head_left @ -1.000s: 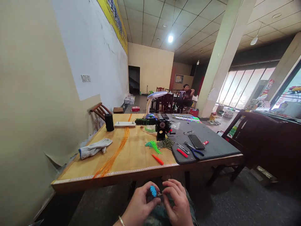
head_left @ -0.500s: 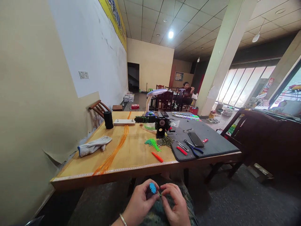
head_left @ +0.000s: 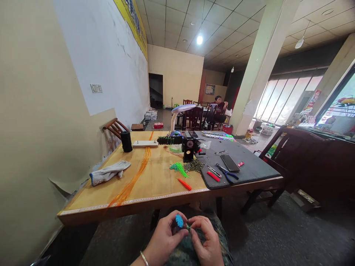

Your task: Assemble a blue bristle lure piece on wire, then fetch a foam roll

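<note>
Both my hands are over my lap in front of the table edge. My left hand [head_left: 165, 238] is closed around a blue knobbly piece [head_left: 179, 221] whose rounded end sticks up between thumb and forefinger. A short green strand [head_left: 188, 227] runs between the two hands. The fingertips and thumb of my right hand [head_left: 207, 239] pinch together on that strand. Its far end and the lower part of the blue piece are hidden by my fingers. On the table ahead lie an orange-red pen-shaped tool [head_left: 184, 184] and a bunch of bright green strands [head_left: 181, 170].
A black winding device [head_left: 189, 149] stands mid-table near small metal pieces [head_left: 195, 165]. Orange strands [head_left: 138, 179] cross the wood beside a white glove [head_left: 109, 172]. Blue-handled pliers [head_left: 227, 174] and a phone [head_left: 230, 163] lie on the dark mat [head_left: 256, 168]. A person [head_left: 219, 111] sits far back.
The camera view has shifted slightly, so the table and room sit a little further left. Both hands keep nearly the same pose, holding the blue piece and the green strand.
</note>
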{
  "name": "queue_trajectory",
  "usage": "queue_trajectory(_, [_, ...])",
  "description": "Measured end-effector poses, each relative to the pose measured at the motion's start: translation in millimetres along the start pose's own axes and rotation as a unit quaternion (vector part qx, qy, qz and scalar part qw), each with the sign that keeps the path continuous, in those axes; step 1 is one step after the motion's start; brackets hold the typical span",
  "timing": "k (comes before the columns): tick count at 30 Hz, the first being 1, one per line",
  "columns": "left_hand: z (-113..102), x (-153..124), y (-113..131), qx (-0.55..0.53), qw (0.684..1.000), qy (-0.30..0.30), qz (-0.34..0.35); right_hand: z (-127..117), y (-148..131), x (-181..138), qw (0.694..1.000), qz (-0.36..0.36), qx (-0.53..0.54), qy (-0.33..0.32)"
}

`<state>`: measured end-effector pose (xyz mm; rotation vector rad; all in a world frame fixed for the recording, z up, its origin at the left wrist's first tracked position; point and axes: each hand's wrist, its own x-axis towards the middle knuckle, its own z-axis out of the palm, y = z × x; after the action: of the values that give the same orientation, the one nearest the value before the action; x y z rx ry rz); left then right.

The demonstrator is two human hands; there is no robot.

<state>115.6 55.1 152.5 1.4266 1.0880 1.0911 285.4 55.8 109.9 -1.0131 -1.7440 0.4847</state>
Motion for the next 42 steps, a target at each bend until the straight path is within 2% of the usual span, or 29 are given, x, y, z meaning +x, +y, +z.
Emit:
queue_trajectory(5, [1.5, 3.0, -10.2, -0.060, 0.998, 0.004, -0.023, 0.4, -2.5, -2.0, 0.999, 0.020, 0.027, 0.005])
queue_trajectory(11, [2.9, 5.2, -15.1, -0.073, 0.997, 0.004, -0.029, 3.8, -2.2, -3.3, 0.999, 0.004, 0.040, 0.014])
queue_trajectory(20, [3.4, 3.7, -15.5, -0.009, 1.000, -0.002, 0.001, 2.8, 2.5, -2.3, 1.000, -0.009, 0.010, -0.002])
queue_trajectory(42, [-4.8, 5.5, -6.5, 0.100, 0.994, -0.044, -0.021, -6.8, 6.7, 0.4, 0.995, -0.016, 0.015, -0.095])
